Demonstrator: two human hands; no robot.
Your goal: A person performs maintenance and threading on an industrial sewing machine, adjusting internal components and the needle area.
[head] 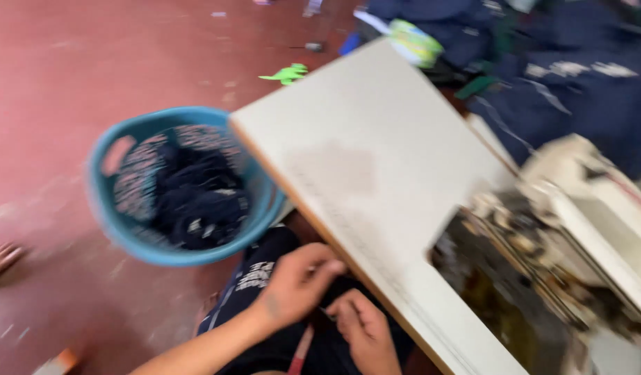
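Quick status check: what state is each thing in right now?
Left hand: pinching dark cloth in the lap.
Right hand: gripping the same dark cloth.
Blue basket: on the floor, filled with dark garments.
Sewing machine: on the white table; details blurred.

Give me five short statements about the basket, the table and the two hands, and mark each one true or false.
1. The blue basket stands on the red floor. True.
2. The basket holds nothing. False: dark cloth fills it.
3. Both hands are below the near edge of the white table, close together. True: the left hand and right hand work at dark fabric in the lap.
4. The right hand rests on the tabletop. False: it is below the table's edge.
5. A sewing machine sits at the table's right side. True.
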